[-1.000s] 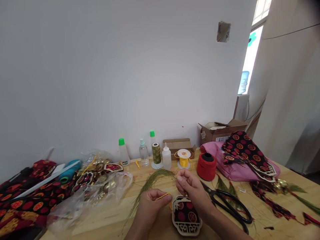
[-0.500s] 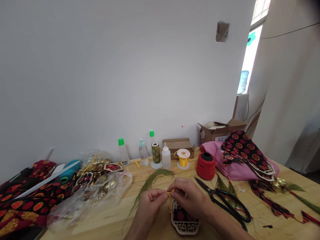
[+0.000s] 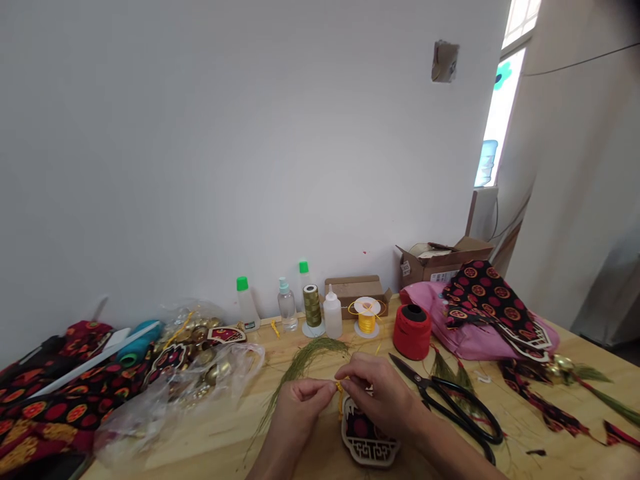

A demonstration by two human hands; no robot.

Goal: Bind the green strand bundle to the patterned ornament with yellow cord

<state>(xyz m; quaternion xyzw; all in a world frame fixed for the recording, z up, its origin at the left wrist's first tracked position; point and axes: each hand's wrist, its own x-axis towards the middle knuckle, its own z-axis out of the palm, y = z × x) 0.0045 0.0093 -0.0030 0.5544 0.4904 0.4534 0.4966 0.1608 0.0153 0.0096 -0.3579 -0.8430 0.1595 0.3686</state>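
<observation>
Since 1 s ago, your R hand has come in and down to meet your L hand, tips now almost touching. The wooden table runs under the framed ornament, which lies flat, partly covered by your R hand. Rel. to that ornament: pink bundle w/ patterned cloth on top is back R; clear plastic bag w/ gold bells is well L. Your L hand: thumb + index pinched shut on yellow cord, other fingers curled. Your R hand: thumb + index also closed on the cord, rest bent. Black-handled scissors, blades slightly apart, lie just R of the ornament; green strands arc back L; red thread cone is back R; yellow spool straight behind. Cord hangs by the ornament's upper L edge; can't tell if attached.
</observation>
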